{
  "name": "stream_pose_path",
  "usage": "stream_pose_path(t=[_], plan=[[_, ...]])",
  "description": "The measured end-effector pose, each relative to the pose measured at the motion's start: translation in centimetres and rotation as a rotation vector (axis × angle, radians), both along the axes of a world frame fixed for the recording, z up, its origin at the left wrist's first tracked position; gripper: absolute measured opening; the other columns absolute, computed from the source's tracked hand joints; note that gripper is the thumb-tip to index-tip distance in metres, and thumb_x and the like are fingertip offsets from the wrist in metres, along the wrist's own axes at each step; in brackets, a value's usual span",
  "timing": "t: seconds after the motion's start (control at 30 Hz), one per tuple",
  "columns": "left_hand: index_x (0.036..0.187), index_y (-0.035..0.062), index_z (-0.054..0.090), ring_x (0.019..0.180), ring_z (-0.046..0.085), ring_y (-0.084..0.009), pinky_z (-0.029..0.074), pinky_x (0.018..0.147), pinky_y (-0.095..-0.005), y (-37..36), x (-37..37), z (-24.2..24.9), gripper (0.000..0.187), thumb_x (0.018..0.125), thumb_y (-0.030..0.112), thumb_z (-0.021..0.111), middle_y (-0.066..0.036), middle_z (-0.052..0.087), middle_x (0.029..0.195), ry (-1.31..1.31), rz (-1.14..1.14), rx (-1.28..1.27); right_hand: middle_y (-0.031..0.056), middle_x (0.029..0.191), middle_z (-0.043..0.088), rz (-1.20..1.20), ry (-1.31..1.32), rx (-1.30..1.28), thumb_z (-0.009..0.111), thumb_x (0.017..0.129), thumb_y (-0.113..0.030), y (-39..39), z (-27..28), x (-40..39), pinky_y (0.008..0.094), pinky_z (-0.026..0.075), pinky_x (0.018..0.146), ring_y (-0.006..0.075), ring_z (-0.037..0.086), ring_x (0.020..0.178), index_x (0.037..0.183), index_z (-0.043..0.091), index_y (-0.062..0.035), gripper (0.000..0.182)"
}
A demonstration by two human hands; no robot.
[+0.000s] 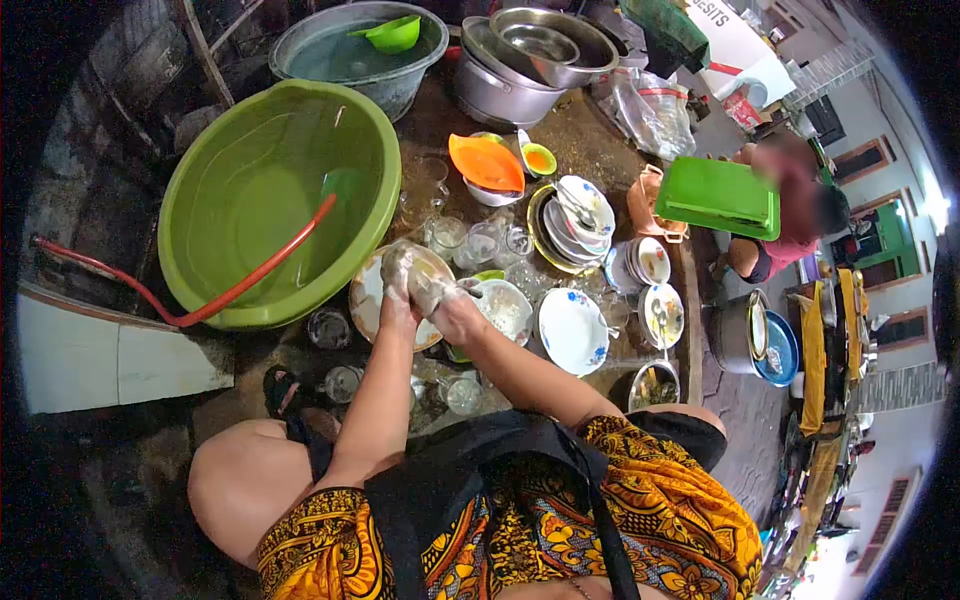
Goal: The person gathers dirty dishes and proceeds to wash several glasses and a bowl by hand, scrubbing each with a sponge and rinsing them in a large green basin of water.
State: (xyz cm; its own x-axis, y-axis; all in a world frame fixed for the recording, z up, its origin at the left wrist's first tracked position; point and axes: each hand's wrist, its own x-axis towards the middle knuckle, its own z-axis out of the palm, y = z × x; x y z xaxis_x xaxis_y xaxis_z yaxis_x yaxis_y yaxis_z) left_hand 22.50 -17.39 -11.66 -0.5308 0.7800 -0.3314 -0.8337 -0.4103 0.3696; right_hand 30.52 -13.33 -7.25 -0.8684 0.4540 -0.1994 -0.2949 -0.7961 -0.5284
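Head view: left hand (398, 275) and right hand (443, 300), both sudsy, meet over a plate (370, 297); cannot tell whether either grasps it. Plate just beside green tub (391, 185), well in from floor's (428, 122) right edge

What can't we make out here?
All in the head view:
Left hand and right hand: finger detail, blurred under whitish suds.
Plate behind them: middle, covered by the hands.
Sign: start of its word, cut off by the top edge.
Person in red: head, blurred.
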Motion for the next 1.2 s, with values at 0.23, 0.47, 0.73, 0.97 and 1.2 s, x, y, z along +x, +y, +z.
stream_pose_path(t=[0.23, 0.47, 0.73, 0.97, 1.2], plan=[[0.113, 0.0077, 0.046, 0.095, 0.052, -0.0258, 0.047, 0.079, -0.0420, -0.7, -2.6, -2.6, 0.042, 0.084, 0.038, 0.049, -0.010, 0.052, 0.107, -0.075, 0.070, -0.157, 0.0090, 0.100, 0.054, 0.018, -0.417, 0.147, 0.045, 0.087, -0.018, 0.6, 0.7, 5.3, 0.0317, 0.045, 0.083, 0.0186, 0.054, 0.094, 0.111, 0.045, -0.0016, 0.030], [0.117, 0.0112, 0.044, 0.101, 0.050, -0.0244, 0.045, 0.084, -0.0412, -1.2, 1.9, 3.1, 0.046, 0.086, 0.044, 0.044, -0.009, 0.050, 0.111, 0.063, -0.115, 0.072, 0.0159, 0.090, 0.046, -0.187, -0.531, 1.774, 0.059, 0.076, -0.026, 1.9, 6.5, 4.7, 0.0386, 0.040, 0.076, 0.0301, 0.047, 0.087, 0.095, 0.047, -0.0031, 0.032], [0.121, 0.0064, 0.045, 0.109, 0.046, -0.0164, 0.038, 0.095, -0.0313, 0.8, 4.2, 3.2, 0.043, 0.087, 0.034, 0.047, -0.005, 0.052, 0.115, 0.024, -0.309, 0.069, 0.0190, 0.095, 0.056, -0.285, -0.676, 1.633, 0.060, 0.077, -0.024, 5.0, 4.7, 2.4, 0.0392, 0.044, 0.074, 0.0356, 0.054, 0.086, 0.098, 0.050, -0.0048, 0.031], [0.117, 0.0043, 0.048, 0.099, 0.056, -0.0206, 0.046, 0.085, -0.0331, -0.8, 3.9, 5.1, 0.045, 0.084, 0.036, 0.051, -0.010, 0.056, 0.111, 0.003, -0.408, 0.017, 0.0140, 0.107, 0.054, -0.256, -0.533, 2.175, 0.063, 0.074, -0.021, 7.2, 2.9, 3.5, 0.0385, 0.041, 0.085, 0.0304, 0.052, 0.098, 0.103, 0.056, -0.0117, 0.031], [0.107, 0.0005, 0.052, 0.072, 0.063, -0.0288, 0.054, 0.063, -0.0384, -0.1, 4.7, 5.4, 0.046, 0.077, 0.034, 0.062, -0.017, 0.062, 0.089, -0.286, -0.708, 0.211, 0.0047, 0.091, 0.056, -0.270, -0.372, 0.783, 0.067, 0.073, -0.023, 9.2, 3.6, 3.9, 0.0249, 0.041, 0.080, 0.0134, 0.053, 0.089, 0.099, 0.053, -0.0008, 0.036]])
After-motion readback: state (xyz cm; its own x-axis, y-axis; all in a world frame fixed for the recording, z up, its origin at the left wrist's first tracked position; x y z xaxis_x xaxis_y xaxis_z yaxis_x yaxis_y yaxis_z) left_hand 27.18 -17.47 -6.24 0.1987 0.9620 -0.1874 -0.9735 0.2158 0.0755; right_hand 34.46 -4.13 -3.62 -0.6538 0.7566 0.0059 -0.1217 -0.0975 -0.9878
